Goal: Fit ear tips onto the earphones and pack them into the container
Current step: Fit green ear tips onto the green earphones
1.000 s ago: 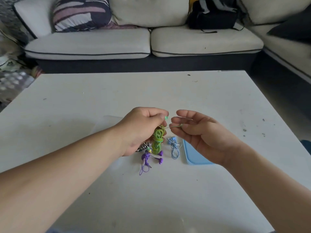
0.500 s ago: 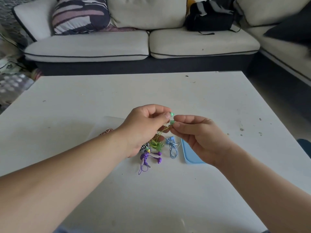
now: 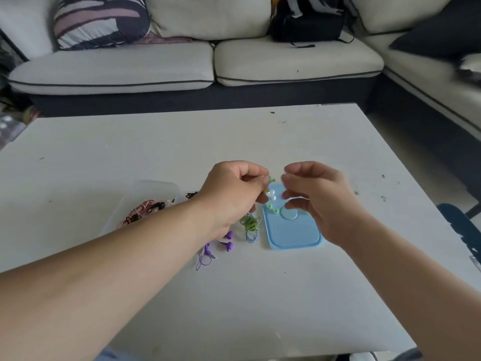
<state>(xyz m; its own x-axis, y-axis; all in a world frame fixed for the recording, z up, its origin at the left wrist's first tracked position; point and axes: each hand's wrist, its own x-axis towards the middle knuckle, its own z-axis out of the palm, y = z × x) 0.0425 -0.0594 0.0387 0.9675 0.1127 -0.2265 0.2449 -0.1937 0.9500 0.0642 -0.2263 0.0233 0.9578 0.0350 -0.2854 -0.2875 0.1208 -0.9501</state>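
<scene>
Nearest, along the bottom edge: two bare forearms reaching in over the white counter (image 3: 260, 295). A little further in, loose on the counter: purple earphones (image 3: 228, 243), both buds close together, thin cord trailing toward the near-left. Just right of these, a small coil of blue cord (image 3: 252, 237). Just beyond it, a knotted bundle of green earphones (image 3: 250, 222), partly tucked under the left wrist. Beside that bundle on the right, a blue lid (image 3: 294, 238), flat on the counter, with rounded corners, a raised rim and a round clear patch in its far half. Scattered on the lid's far-left corner: loose ear tips (image 3: 272, 196), some green, some white.

Above the lid's far end, both hands raised off the counter, close together but not touching. Left hand (image 3: 234, 194): fingers curled, thumb and forefinger pinching a green earbud (image 3: 271, 180), bud poking out toward the right. Right hand (image 3: 320, 204): blurred, fingers bent, thumb below and forefinger above with a gap between. Cannot tell whether gripping anything.

Left of the hands, a clear container (image 3: 156, 188), open-topped, holding a tangle of pink earphones (image 3: 145, 211), partly hidden by the left forearm.

Beyond the counter's far edge: a pale sofa (image 3: 156, 71) with dark piping, a striped cushion (image 3: 99, 19) at its left, a black bag (image 3: 307, 24) toward the right.
</scene>
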